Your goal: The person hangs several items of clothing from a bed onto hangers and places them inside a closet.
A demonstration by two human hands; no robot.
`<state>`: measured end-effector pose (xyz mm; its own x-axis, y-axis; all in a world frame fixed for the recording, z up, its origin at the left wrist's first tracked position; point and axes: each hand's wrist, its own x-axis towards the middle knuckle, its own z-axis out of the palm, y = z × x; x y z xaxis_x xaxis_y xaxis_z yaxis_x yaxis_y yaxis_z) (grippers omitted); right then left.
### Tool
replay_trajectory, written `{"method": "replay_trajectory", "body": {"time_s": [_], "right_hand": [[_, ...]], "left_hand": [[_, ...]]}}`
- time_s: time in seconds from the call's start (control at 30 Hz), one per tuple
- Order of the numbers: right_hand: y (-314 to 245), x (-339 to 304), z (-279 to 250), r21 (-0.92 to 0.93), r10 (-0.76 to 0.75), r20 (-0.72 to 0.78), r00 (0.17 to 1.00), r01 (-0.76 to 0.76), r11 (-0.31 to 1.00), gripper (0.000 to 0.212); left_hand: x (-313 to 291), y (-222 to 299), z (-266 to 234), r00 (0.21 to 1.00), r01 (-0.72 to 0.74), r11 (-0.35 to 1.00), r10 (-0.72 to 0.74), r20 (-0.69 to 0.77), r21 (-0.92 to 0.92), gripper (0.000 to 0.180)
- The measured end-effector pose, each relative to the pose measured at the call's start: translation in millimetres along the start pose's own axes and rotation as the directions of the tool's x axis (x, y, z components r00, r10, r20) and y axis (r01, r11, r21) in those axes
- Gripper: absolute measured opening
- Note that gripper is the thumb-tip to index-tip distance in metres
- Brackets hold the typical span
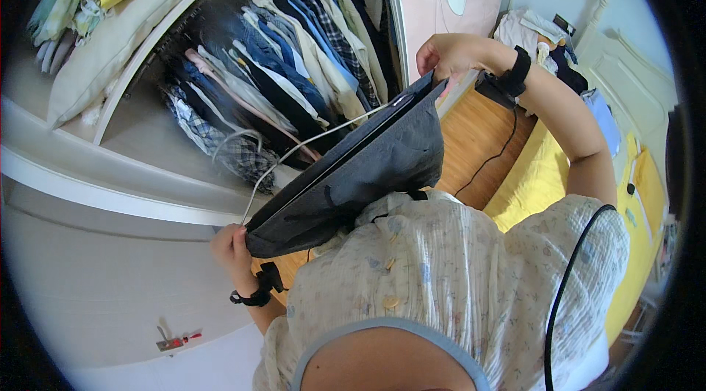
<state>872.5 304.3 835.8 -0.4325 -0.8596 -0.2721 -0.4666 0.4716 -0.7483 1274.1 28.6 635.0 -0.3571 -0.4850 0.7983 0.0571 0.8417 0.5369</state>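
Observation:
A dark grey garment is stretched slantwise in front of my body, its upper edge gaping as a long slit. Its exact kind is not plain. My left hand is closed on the lower left corner, thumb on top. Up at the right end, my bent right hand grips the other corner; its fingertips are partly hidden. A thin white clothes hanger runs along the garment's upper edge, from beside my left hand towards the right corner, where it goes out of sight.
An open wardrobe full of hanging clothes stands just beyond the garment. Its shelf holds a cream pillow and folded fabrics. At right is a bed with yellow bedding and a clothes pile. A black cable crosses the wooden floor.

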Motion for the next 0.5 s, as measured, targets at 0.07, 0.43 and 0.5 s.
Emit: {"method": "replay_trajectory", "body": {"time_s": [0.07,0.43,0.5], "right_hand": [[-7.1,-4.5,3.9,-0.005,-0.010,0.040,0.999,0.011,1.000,0.016],[-38.0,7.7,4.7,-0.007,-0.542,0.267,0.796,0.565,0.825,0.057],[-32.7,13.0,4.5,-0.289,-0.611,0.199,0.766,0.642,0.710,0.039]], "left_hand": [[2.2,4.7,-4.0,0.998,0.033,0.996,-0.037,0.045,0.083,0.019],[79.7,10.9,57.5,0.984,0.047,0.992,-0.067,-0.164,-0.120,0.014],[94.9,9.7,70.5,0.987,0.060,0.977,-0.089,-0.137,-0.206,0.013]]}}
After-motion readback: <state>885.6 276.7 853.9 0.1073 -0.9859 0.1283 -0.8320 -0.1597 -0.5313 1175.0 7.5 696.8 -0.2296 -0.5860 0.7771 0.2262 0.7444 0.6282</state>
